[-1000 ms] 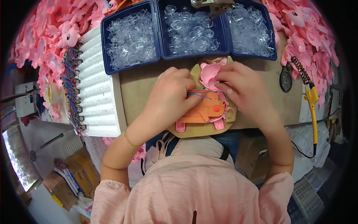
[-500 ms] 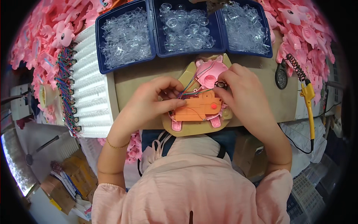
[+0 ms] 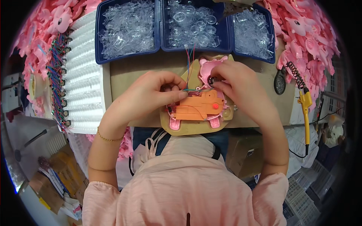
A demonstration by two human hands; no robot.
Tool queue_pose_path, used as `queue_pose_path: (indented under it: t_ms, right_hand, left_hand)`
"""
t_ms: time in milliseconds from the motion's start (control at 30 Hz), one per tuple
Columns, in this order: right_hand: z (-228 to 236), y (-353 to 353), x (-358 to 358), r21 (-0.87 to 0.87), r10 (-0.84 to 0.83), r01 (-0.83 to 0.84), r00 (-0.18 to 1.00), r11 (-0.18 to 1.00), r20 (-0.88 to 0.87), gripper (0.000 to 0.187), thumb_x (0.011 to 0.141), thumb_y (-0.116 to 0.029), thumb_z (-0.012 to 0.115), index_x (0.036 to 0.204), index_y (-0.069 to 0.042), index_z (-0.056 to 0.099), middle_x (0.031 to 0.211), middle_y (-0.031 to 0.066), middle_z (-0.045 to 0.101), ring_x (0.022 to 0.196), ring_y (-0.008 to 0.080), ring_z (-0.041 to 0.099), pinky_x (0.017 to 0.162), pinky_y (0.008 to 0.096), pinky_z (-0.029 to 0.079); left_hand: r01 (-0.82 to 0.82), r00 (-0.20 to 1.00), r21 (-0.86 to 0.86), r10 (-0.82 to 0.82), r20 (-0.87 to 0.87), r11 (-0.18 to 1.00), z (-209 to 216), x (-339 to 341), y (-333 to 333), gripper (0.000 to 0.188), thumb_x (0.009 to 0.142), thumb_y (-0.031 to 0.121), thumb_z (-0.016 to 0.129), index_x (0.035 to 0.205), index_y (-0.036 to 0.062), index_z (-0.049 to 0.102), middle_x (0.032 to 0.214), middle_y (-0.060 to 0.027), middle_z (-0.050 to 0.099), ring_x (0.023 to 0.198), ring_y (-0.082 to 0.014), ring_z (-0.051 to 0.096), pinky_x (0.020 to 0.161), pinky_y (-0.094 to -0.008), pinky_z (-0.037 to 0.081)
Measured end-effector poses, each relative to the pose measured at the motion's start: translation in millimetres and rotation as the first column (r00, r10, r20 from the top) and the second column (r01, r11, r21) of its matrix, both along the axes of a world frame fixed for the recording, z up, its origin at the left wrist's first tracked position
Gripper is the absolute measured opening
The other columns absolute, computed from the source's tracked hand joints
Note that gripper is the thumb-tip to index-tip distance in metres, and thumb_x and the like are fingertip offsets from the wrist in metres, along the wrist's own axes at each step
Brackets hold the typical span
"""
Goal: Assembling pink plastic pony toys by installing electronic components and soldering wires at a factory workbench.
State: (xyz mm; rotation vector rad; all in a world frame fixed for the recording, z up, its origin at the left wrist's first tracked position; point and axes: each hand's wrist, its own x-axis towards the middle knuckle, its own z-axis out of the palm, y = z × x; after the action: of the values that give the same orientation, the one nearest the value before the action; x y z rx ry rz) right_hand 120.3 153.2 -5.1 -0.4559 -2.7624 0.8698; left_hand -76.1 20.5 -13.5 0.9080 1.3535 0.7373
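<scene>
A pink toy shell half (image 3: 207, 68), animal-shaped, lies hollow side up in a tan holder (image 3: 164, 127). An orange plastic box (image 3: 193, 109) with a red button fills its lower part. My left hand (image 3: 160, 88) pinches thin coloured wires (image 3: 188, 67) at the box's upper left; their loose ends stick up toward the bins. Between thumb and fingers of my right hand (image 3: 237, 77) is a small round black part (image 3: 212, 80), which looks like a speaker, held over the shell's middle. My fingers partly cover it.
Blue bins (image 3: 162, 47) of clear plastic pieces stand behind the holder. At left, wired round parts (image 3: 65, 102) line a white ribbed tray (image 3: 85, 94). A yellow soldering iron (image 3: 306, 101) hangs at right beside a black oval stand (image 3: 279, 83). Pink shells (image 3: 305, 41) pile up on both sides.
My right hand has moved left with the round part, from the shell's right edge to over its middle. The wires at my left hand now stand upright instead of slanting right across the shell.
</scene>
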Motion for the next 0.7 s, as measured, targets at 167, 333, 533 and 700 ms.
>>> queue_pose_path:
  t_ms: [167, 333, 533, 700]
  right_hand:
    - [4, 0, -6, 0.046, -0.006, -0.002, 0.984, 0.999, 0.177, 0.014, 0.072, -0.005, 0.063, 0.081, -0.002, 0.053, 0.08, 0.0123, 0.052, 0.077, 0.0313, 0.053, 0.068, 0.0391, 0.043]
    - [8, 0, -3, -0.023, -0.019, 0.025, 0.973, 0.999, 0.23, 0.014, 0.072, -0.005, 0.063, 0.083, -0.002, 0.054, 0.083, 0.0118, 0.052, 0.077, 0.0314, 0.054, 0.067, 0.0385, 0.044]
    - [8, 1, -6, 0.029, -0.011, 0.005, 0.976, 1.0, 0.217, 0.015, 0.072, -0.004, 0.063, 0.084, -0.002, 0.055, 0.085, 0.0114, 0.053, 0.075, 0.0306, 0.054, 0.066, 0.0383, 0.044]
    - [8, 11, -15, -0.066, 0.069, -0.055, 0.97, 0.996, 0.234, 0.014, 0.069, -0.003, 0.063, 0.08, -0.002, 0.054, 0.077, 0.0119, 0.053, 0.073, 0.0309, 0.054, 0.064, 0.0381, 0.044]
  left_hand:
    - [-0.039, 0.994, 0.188, 0.057, -0.09, 0.981, 5, 7, -8, 0.019, 0.083, 0.012, 0.062, 0.093, -0.0043, 0.059, 0.075, -0.0053, 0.059, 0.069, -0.0087, 0.056, 0.063, -0.0237, 0.046]
    - [-0.021, 0.989, 0.174, 0.046, -0.141, 0.985, 6, 8, -5, 0.016, 0.084, 0.013, 0.061, 0.091, -0.0015, 0.059, 0.077, -0.0005, 0.055, 0.072, -0.0048, 0.049, 0.065, -0.0206, 0.042]
    - [-0.004, 0.999, 0.059, 0.007, -0.052, 0.998, 4, 7, -4, 0.016, 0.085, 0.013, 0.061, 0.093, -0.0016, 0.06, 0.075, 0.0003, 0.056, 0.07, -0.0053, 0.05, 0.065, -0.0211, 0.043]
    - [-0.115, 0.989, 0.024, 0.112, 0.099, 0.993, -3, 9, -6, 0.023, 0.085, 0.017, 0.06, 0.092, -0.0043, 0.06, 0.068, -0.0021, 0.056, 0.063, -0.0053, 0.051, 0.058, -0.0226, 0.043]
